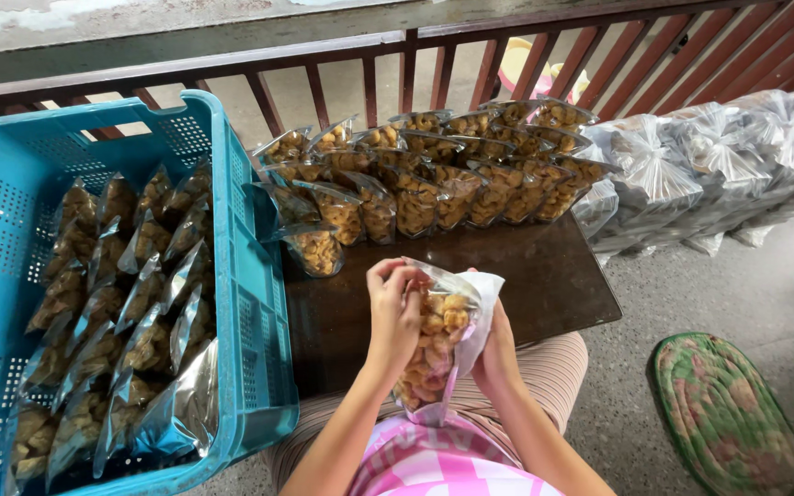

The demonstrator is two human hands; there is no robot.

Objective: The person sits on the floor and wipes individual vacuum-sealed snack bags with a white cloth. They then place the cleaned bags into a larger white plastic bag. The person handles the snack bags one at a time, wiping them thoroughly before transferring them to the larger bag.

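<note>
While both grip one crinkly clear snack bag (434, 335): left hand (395, 308) at 9 | right hand (493, 344) at 3 | bare dark worktop (553, 285) at 1.

Blue crate (259, 303) of filled bags on the left, snack packs (434, 184) lining the dark bench (544, 285), woven mat (723, 413) lying right.

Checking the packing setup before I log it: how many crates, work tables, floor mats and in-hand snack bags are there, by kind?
Blue plastic crate: 1
Dark low table: 1
Green patterned floor mat: 1
Snack bag held between left hand and right hand: 1
Total: 4
Loose bags in the crate and on the table overlap too much for an exact count.
</note>
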